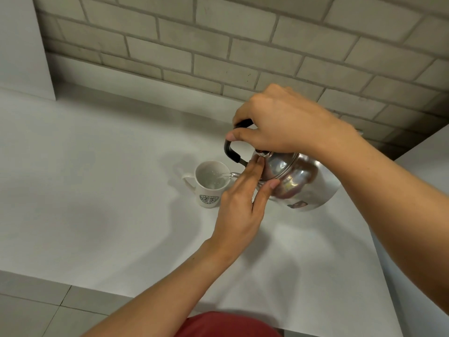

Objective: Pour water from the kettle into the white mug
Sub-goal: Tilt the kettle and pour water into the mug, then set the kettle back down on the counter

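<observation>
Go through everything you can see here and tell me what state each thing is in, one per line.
kettle: lifted, tilted toward the mug, pouring
kettle lid: on, pressed by fingers
white mug: upright on the counter, partly filled
water stream: running into the mug
right hand: gripping the black handle
left hand: fingers flat against the lid

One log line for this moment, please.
pouring | right hand tilts shiny steel kettle by handle | left hand steadies lid | water entering white logo mug

Shiny steel kettle [296, 181] tilted, water streaming into upright white mug [210, 188]
</observation>
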`<state>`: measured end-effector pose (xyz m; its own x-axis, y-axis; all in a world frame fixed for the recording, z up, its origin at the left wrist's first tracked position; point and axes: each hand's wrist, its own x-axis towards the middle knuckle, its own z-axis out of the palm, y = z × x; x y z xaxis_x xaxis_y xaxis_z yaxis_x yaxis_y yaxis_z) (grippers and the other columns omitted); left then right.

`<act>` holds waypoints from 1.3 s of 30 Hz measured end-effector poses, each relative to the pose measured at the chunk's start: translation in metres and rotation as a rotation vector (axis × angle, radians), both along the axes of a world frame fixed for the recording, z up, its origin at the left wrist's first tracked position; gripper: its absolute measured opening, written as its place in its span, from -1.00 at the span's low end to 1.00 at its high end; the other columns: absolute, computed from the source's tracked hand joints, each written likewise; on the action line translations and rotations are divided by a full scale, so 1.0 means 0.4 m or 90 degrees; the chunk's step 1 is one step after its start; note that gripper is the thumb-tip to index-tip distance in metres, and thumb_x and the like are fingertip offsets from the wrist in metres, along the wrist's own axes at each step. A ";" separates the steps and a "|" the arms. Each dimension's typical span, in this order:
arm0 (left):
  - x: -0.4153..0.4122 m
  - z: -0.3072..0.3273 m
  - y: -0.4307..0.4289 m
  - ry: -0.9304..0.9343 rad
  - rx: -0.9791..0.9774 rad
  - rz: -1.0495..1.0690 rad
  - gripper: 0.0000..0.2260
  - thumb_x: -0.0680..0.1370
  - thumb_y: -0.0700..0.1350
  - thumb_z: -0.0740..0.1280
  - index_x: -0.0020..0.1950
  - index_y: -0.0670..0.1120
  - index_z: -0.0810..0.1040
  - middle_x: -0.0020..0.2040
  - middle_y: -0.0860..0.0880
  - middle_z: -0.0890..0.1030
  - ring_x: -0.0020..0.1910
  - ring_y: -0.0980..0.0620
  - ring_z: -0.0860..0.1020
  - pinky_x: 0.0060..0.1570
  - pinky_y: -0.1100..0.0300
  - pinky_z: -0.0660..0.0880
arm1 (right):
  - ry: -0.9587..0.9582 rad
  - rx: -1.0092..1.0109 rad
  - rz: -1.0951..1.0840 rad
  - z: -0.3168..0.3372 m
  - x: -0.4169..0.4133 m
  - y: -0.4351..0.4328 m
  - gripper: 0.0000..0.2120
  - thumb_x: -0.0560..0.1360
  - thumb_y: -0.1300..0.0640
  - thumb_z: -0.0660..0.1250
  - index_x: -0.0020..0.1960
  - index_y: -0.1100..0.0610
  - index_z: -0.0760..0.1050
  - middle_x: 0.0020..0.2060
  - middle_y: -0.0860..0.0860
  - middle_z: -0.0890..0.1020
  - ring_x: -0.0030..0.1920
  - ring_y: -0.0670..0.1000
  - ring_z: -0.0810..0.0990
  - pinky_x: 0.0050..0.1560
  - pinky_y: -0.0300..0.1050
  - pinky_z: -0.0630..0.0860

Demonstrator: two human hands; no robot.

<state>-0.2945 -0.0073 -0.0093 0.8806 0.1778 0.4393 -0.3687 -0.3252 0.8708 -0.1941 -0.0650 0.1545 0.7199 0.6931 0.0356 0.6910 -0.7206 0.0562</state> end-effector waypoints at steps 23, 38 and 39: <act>0.079 0.087 0.060 -0.055 0.128 0.011 -0.77 0.67 0.00 0.33 0.31 0.00 0.50 0.18 0.08 0.50 0.13 0.18 0.56 -0.07 0.47 0.49 | -0.020 0.593 -0.178 -0.192 -0.064 -0.299 -0.79 0.55 -0.10 0.45 0.05 0.00 0.76 -0.13 -0.29 0.72 -0.09 -0.20 0.71 -0.11 -0.35 0.56; 0.309 0.137 0.021 -0.003 0.332 -0.156 -0.73 0.71 -0.12 0.23 0.38 -0.01 0.57 0.12 -0.05 0.65 0.08 0.04 0.58 0.07 0.48 0.36 | 0.069 0.605 -0.210 -0.308 0.085 -0.386 -0.59 0.65 -0.24 0.21 0.38 -0.09 0.59 0.05 -0.26 0.67 0.12 -0.31 0.59 0.10 -0.50 0.38; 0.469 0.147 0.018 -0.003 0.333 -0.143 -0.73 0.71 -0.13 0.23 0.39 -0.04 0.57 0.13 -0.06 0.65 0.08 0.03 0.58 0.07 0.53 0.32 | 0.054 0.599 -0.230 -0.304 0.241 -0.388 -0.54 0.67 -0.23 0.16 0.46 -0.08 0.52 0.05 -0.25 0.62 0.12 -0.26 0.57 0.13 -0.49 0.36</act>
<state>-0.1070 0.0000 0.0495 0.8691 -0.2566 0.4228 -0.4828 -0.6255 0.6129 -0.0977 -0.2204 0.0330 0.9067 0.1505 0.3940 0.3981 -0.6135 -0.6820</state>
